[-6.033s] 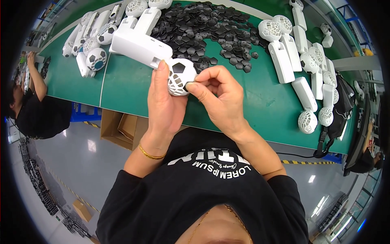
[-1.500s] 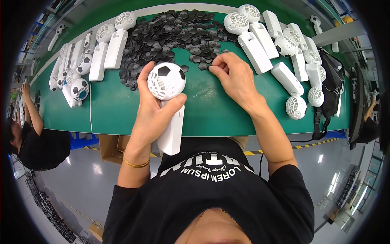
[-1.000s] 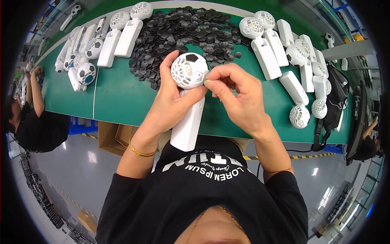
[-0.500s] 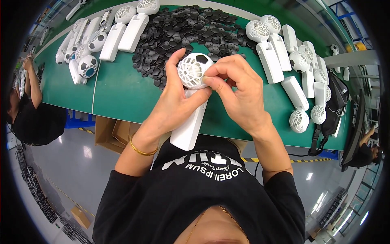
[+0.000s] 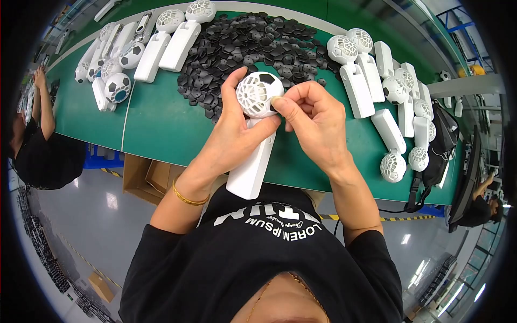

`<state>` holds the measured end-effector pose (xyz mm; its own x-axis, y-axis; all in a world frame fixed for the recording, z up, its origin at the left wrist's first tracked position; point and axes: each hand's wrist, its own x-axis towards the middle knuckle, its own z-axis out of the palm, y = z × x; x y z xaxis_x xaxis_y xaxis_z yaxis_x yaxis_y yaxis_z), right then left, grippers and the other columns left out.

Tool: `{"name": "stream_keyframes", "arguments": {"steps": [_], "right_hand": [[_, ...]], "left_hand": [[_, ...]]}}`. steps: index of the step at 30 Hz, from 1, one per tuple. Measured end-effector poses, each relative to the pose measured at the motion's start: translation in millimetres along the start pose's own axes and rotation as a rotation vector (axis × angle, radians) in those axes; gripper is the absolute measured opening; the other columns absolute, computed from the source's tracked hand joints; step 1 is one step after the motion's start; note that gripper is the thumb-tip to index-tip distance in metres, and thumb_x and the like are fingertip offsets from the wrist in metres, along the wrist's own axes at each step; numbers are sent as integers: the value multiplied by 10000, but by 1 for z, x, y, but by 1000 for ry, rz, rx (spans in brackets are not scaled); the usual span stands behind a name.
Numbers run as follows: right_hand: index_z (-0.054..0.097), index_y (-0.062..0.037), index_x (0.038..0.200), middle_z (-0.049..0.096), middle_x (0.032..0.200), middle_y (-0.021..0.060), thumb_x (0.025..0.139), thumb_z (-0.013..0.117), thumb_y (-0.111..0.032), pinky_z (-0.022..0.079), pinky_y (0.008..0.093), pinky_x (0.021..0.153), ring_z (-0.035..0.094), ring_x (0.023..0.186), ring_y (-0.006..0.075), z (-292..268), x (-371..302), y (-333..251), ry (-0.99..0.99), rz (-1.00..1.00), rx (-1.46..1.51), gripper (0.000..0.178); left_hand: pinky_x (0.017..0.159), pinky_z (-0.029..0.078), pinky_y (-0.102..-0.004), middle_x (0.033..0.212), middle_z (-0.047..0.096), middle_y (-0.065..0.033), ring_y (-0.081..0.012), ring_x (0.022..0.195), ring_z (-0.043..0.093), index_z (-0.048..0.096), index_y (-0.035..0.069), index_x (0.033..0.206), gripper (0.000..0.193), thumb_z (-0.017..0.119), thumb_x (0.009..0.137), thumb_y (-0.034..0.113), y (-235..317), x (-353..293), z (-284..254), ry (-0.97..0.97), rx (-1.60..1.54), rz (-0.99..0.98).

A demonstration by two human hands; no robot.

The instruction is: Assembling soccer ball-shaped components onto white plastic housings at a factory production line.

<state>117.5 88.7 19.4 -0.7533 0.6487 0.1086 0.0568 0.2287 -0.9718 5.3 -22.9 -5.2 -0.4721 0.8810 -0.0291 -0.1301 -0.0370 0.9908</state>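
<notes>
A white handheld fan [image 5: 251, 168] with a round, football-shaped slotted head tilts up in front of me. My left hand [image 5: 229, 129] is closed around the neck and head, its thumb across the base of the head and its fingers along the left side. One black pentagon piece [image 5: 266, 78] sits in the top right of the head. My right hand [image 5: 319, 128] is bent in at the right, its thumb tip against the side of the head and its other fingers curled. Whatever its fingertips may hold is hidden. Beyond lies a heap of loose black pentagon pieces [image 5: 242, 46].
More white fans [image 5: 153, 56] lie on the green table [image 5: 156, 121] at the left, and others [image 5: 355, 89] at the right beside a black bag [image 5: 446, 129]. A cardboard box [image 5: 137, 175] stands below the table edge. A co-worker [image 5: 51, 156] is at the far left.
My right thumb has slid up slightly over the side of the head, and the right index finger has drawn back from it into a curl. The left hand keeps its hold.
</notes>
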Motion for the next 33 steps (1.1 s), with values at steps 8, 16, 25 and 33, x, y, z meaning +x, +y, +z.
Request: {"name": "stream_keyframes", "arguments": {"steps": [8, 16, 25, 33], "right_hand": [[582, -14, 835, 600, 724, -6, 875, 685, -102, 417, 174, 518, 518, 603, 32, 14, -2, 11, 117, -21, 110, 141], [567, -13, 801, 584, 694, -5, 865, 702, -131, 413, 210, 520, 500, 592, 51, 4, 8, 8, 68, -174, -131, 191], [538, -19, 779, 565, 662, 5, 888, 683, -172, 402, 225, 508, 477, 578, 60, 18, 3, 17, 273, -192, -134, 237], [529, -33, 815, 553, 738, -10, 902, 668, -170, 404, 212, 535, 475, 630, 48, 16, 5, 18, 212, -69, 25, 213]], "left_hand": [[918, 455, -300, 1200, 507, -133, -174, 1086, 539, 44, -29, 1411, 813, 629, 854, 67, 1, 3, 7, 49, 10, 23], [927, 454, -300, 1223, 491, -137, -174, 1100, 534, 54, -26, 1404, 793, 631, 869, 72, -3, 5, 3, -6, -10, -3], [932, 451, -308, 1222, 484, -146, -183, 1104, 526, 44, -20, 1393, 775, 625, 893, 90, -3, 10, 16, 51, -53, 37], [944, 439, -309, 1224, 476, -152, -184, 1103, 518, 27, -18, 1392, 744, 585, 904, 43, -7, 13, 21, 88, -20, 121]]}}
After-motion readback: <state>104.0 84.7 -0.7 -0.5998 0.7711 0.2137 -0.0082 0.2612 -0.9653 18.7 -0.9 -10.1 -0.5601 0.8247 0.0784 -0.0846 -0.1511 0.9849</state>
